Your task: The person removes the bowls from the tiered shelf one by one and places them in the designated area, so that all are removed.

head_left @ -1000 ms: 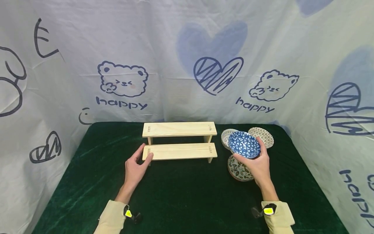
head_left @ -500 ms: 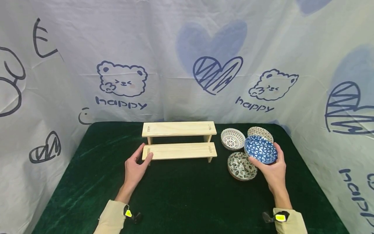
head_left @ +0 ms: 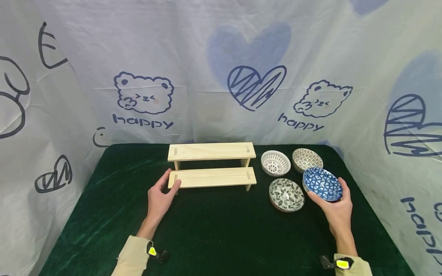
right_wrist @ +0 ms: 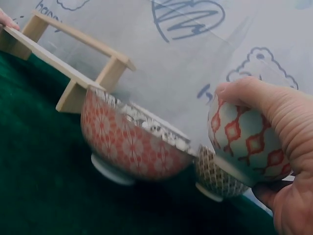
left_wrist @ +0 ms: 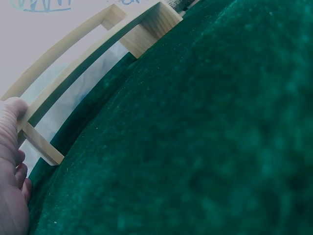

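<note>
My right hand [head_left: 335, 211] grips a small bowl [head_left: 322, 184] by its side, thumb near and fingers on the far right. Its inside has a blue triangle pattern; in the right wrist view its outside shows red diamonds, and it appears raised off the cloth. Just left of it sits a leaf-patterned bowl [head_left: 286, 194] with a red flowered outside [right_wrist: 129, 139]. Behind are a beige latticed bowl [head_left: 307, 160], partly covered by the held one, and a white speckled bowl [head_left: 275, 163]. My left hand [head_left: 160, 199] holds the left end of the two-step wooden stand [head_left: 212, 178], thumb on the lower board.
Dark green cloth [head_left: 221, 230] covers the table. A pale fabric backdrop [head_left: 200, 107] with bear and heart drawings hangs behind and along both sides. The stand's upper step [head_left: 210, 151] sits close to the backdrop.
My right hand has carried the blue-patterned bowl rightward and toward me, uncovering the white speckled, leaf-patterned and most of the beige bowls. The left hand has stayed on the stand.
</note>
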Demonstrator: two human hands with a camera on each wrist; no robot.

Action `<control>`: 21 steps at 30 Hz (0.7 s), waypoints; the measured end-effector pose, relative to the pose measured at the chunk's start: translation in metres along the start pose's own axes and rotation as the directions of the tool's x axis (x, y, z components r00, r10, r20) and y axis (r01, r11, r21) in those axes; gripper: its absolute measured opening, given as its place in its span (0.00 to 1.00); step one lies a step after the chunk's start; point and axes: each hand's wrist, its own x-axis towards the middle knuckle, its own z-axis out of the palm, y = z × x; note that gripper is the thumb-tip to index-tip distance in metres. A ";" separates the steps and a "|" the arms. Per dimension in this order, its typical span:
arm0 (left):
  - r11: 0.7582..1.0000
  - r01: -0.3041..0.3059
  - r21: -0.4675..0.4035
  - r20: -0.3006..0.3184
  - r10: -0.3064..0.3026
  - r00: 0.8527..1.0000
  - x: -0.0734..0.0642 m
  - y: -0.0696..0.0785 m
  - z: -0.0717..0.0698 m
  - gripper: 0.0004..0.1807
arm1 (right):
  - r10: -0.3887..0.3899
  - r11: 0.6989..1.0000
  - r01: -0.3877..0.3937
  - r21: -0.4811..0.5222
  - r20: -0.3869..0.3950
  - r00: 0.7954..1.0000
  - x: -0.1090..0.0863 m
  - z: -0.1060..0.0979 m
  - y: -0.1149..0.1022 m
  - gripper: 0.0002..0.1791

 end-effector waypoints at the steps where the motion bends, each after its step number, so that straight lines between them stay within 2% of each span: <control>1: 1.000 0.000 -0.001 0.000 0.000 1.000 0.000 0.000 0.000 0.36 | 0.007 1.000 -0.007 -0.001 -0.003 1.000 0.000 -0.001 0.002 0.62; 10: 1.000 -0.006 0.001 0.004 0.006 1.000 0.001 -0.002 0.001 0.36 | 0.049 0.999 -0.049 -0.006 -0.030 0.998 0.005 -0.005 0.022 0.62; 21: 1.000 -0.008 0.006 0.000 0.008 1.000 0.002 -0.003 0.000 0.36 | 0.038 0.992 -0.038 -0.121 -0.001 0.999 0.012 -0.003 0.043 0.67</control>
